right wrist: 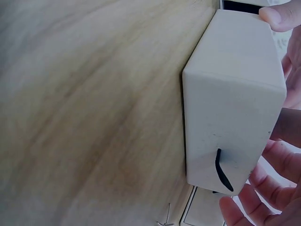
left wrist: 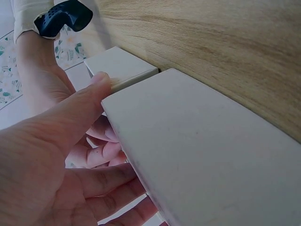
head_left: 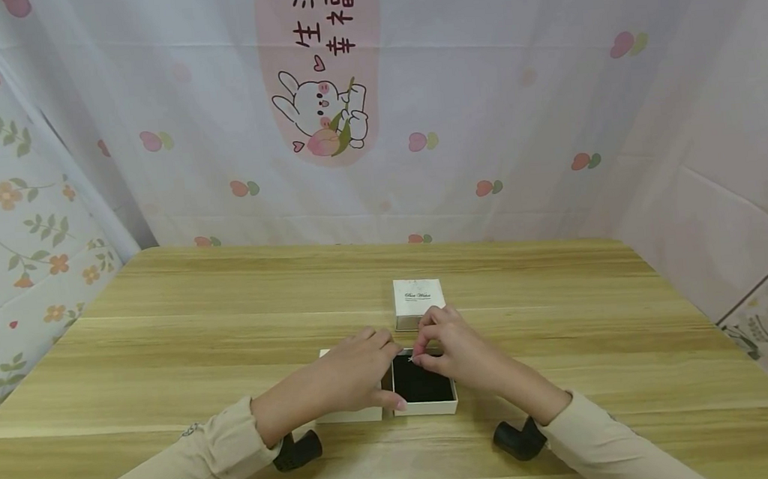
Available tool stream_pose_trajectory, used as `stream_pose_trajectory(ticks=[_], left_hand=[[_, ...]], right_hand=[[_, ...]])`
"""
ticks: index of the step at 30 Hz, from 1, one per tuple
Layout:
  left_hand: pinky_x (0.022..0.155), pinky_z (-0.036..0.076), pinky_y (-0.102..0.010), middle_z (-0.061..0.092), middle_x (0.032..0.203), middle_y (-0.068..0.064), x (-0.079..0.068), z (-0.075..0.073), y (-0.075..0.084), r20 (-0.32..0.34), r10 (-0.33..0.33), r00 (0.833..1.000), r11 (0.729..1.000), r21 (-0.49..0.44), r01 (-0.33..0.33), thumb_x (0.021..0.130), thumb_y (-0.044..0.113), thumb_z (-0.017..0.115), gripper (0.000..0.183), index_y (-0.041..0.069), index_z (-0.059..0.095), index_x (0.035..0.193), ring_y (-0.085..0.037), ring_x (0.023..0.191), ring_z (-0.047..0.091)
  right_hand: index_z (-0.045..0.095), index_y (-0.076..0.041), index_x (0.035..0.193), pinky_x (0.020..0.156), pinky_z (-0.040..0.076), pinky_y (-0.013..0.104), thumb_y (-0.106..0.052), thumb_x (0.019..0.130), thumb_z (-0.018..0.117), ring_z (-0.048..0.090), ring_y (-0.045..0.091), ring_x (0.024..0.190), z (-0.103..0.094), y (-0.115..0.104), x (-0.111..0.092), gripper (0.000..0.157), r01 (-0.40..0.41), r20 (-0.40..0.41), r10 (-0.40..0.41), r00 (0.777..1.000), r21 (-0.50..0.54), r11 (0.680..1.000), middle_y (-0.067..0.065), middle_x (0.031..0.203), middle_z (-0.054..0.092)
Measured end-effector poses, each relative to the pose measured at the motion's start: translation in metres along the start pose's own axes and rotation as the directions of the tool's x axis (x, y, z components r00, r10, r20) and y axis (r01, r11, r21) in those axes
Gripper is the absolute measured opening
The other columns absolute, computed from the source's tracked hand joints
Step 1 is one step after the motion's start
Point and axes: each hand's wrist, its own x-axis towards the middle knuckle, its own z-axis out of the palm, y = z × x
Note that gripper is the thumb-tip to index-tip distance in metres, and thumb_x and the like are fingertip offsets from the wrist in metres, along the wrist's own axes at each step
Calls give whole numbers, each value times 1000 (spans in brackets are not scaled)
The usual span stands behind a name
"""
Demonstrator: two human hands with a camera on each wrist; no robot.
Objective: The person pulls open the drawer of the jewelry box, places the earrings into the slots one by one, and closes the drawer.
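Note:
In the head view, a white jewelry box tray (head_left: 427, 409) lined with a black pad lies in front of me. My left hand (head_left: 360, 369) holds it at its left end, thumb on the front edge and fingertips toward the back edge. Over the pad, my right hand (head_left: 449, 343) pinches a tiny silvery piece (head_left: 411, 358) between thumb and forefinger; its kind cannot be told. Under my left hand sits a white box sleeve (head_left: 353, 415), partly hidden. The right wrist view shows a black ribbon tab (right wrist: 221, 170) on the tray's end.
Just behind the tray stands a small white box (head_left: 418, 292) with dark lettering, partly hidden by my right fingers. Everything lies on a wood-grain table (head_left: 227, 312). A printed curtain (head_left: 447, 92) hangs behind the far edge. Dark wrist devices (head_left: 298, 451) sit under both wrists.

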Motion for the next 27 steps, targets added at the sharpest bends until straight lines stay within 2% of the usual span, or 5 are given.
stream_pose_trajectory(ticks=[7,22,27], left_hand=[[92,44,-35,53,118,-5,0,0,0,-12,3,1000,1000,6,-3,76,55,61,69,6,52,124,-19,106,48],[93,43,-35,52,119,-5,1,0,0,3,-2,1000,1000,8,2,76,55,60,70,6,51,125,-19,108,47],[95,42,-35,51,119,-5,1,0,0,-6,3,1000,1000,11,-3,76,55,61,69,6,52,123,-19,110,47]], right_hand=[[63,-19,69,81,42,33,-13,76,72,38,13,94,1,0,0,13,-5,0,5,1000,-13,1000,-5,93,48],[63,-19,65,71,39,24,-13,74,73,34,12,87,5,-1,2,15,16,-3,-16,1000,-52,999,-5,88,46],[64,-18,64,71,37,25,-13,73,74,34,12,85,5,-1,3,14,30,-13,-31,999,-89,996,-5,86,46]])
